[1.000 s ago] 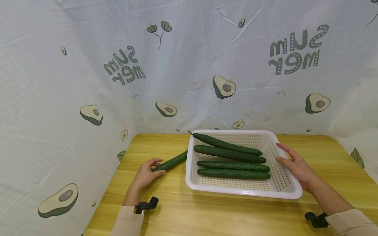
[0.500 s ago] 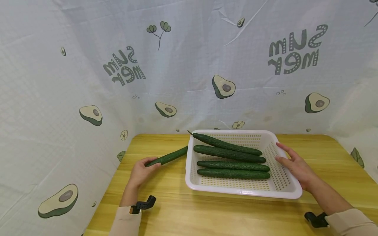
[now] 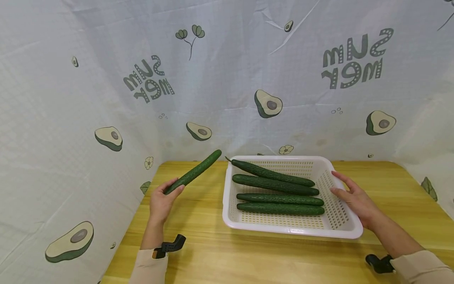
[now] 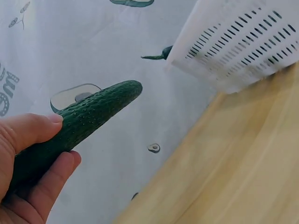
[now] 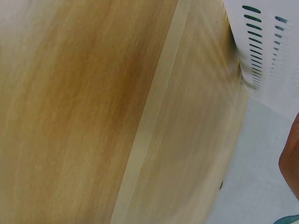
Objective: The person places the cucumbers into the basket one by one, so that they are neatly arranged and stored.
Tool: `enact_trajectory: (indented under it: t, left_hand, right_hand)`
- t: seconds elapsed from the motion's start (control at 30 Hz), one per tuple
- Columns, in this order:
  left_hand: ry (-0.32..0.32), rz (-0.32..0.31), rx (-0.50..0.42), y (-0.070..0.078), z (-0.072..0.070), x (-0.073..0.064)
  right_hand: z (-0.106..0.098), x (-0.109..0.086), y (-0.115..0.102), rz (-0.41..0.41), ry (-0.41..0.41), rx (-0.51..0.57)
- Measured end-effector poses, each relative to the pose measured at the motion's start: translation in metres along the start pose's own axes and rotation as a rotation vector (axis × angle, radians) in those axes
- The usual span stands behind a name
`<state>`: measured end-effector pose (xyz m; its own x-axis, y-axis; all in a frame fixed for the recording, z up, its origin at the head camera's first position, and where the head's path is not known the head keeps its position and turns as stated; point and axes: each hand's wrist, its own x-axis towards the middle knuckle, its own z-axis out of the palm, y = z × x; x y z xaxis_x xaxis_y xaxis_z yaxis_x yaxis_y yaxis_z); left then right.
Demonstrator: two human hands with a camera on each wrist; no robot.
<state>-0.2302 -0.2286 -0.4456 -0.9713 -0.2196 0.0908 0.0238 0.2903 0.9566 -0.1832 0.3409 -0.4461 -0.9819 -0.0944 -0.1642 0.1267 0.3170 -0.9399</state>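
Observation:
My left hand [image 3: 161, 202] holds a dark green cucumber [image 3: 195, 172] by its near end, thumb on one side and fingers on the other. Raised above the table, the cucumber slants up with its far tip close to the white plastic basket [image 3: 273, 229]; in the left wrist view the held cucumber [image 4: 100, 109] is apart from the basket [image 4: 233, 46]. Several more cucumbers [image 3: 276, 185] lie lengthwise in the basket, the farthest with a thin stem poking over the left rim. At the basket's right side, my right hand [image 3: 358, 203] grips the rim, its thumb over the edge.
Everything stands on a yellow wood-grain table [image 3: 262, 260]. A pale cloth [image 3: 227, 79] printed with avocados hangs behind it and along both sides. Each wrist carries a small black camera, such as the left wrist camera [image 3: 173, 243].
My left hand has lifted the cucumber off the table and drawn it a little left, its far tip rising clear of the basket's left side. Right hand and basket have stayed put.

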Motion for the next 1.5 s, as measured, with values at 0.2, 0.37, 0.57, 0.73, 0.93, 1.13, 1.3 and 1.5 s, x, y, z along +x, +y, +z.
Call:
enact_trajectory:
  t: [0.2,0.37,0.57,0.73,0.93,1.13,1.3,1.5]
  left_hand:
    - [0.017,0.043,-0.054,0.011,0.003,-0.006]
    - [-0.029,0.083,-0.090,0.020,0.009,-0.011]
    - [-0.071,0.138,-0.106,0.032,0.017,-0.021]
    - [-0.126,0.191,-0.147,0.042,0.022,-0.028]
    - [-0.232,0.259,-0.176,0.051,0.034,-0.035]
    - [-0.346,0.306,-0.170,0.059,0.051,-0.039]
    - [-0.442,0.304,-0.134,0.064,0.070,-0.042]
    - [-0.545,0.346,-0.039,0.072,0.096,-0.051]
  right_hand:
    - [0.000,0.000,-0.001,-0.006,-0.004,0.013]
    - [0.000,0.000,-0.001,0.002,-0.001,0.014]
    - [0.000,0.000,-0.001,0.000,-0.011,0.026]
    - [0.000,-0.001,-0.002,0.007,-0.004,0.011]
    - [0.000,-0.001,-0.002,0.009,-0.001,0.002]
    - [0.001,-0.001,-0.002,0.020,0.001,0.000]
    - [0.001,-0.002,-0.003,0.020,0.001,-0.003]
    - [0.001,-0.001,-0.003,0.016,0.003,0.001]
